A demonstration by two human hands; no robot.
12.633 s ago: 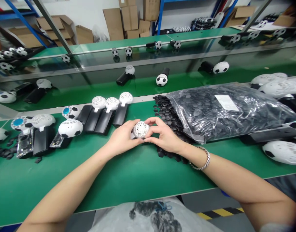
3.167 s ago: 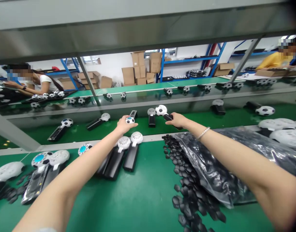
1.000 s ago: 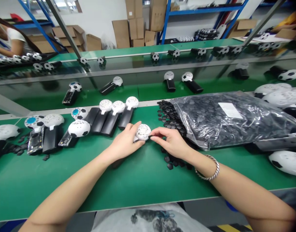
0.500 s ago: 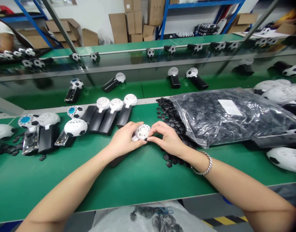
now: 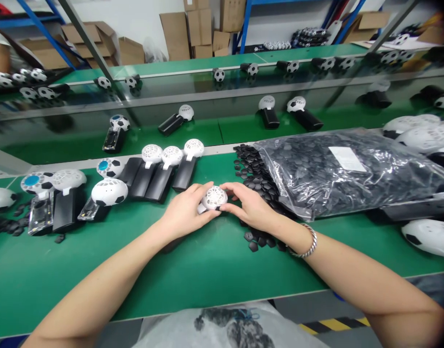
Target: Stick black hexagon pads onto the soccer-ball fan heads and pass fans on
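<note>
In the middle of the green bench, my left hand (image 5: pixel 184 211) grips a football-shaped device with a white openwork head (image 5: pixel 214 197). Its dark handle sits mostly beneath my left hand and wrist. My right hand (image 5: pixel 249 205) closes on the head's right side, thumb low and index finger at the top. A dark patch shows at the head's lower edge by the thumbs; whether a loose black piece is pinched there cannot be made out. Just right of my right hand lie loose black pentagon pieces (image 5: pixel 260 186).
A clear plastic bag (image 5: pixel 309 169) full of black pieces lies to the right. Several devices with white heads and black handles (image 5: pixel 160 182) stand at the left. Beyond them runs a green conveyor belt (image 5: pixel 211 130) carrying more devices. Another person's arm (image 5: pixel 0 58) shows at far left.
My right fingers have shifted from a pinch at the head's right edge to a wider hold, the index finger now higher. Devices on the belt have moved right.
</note>
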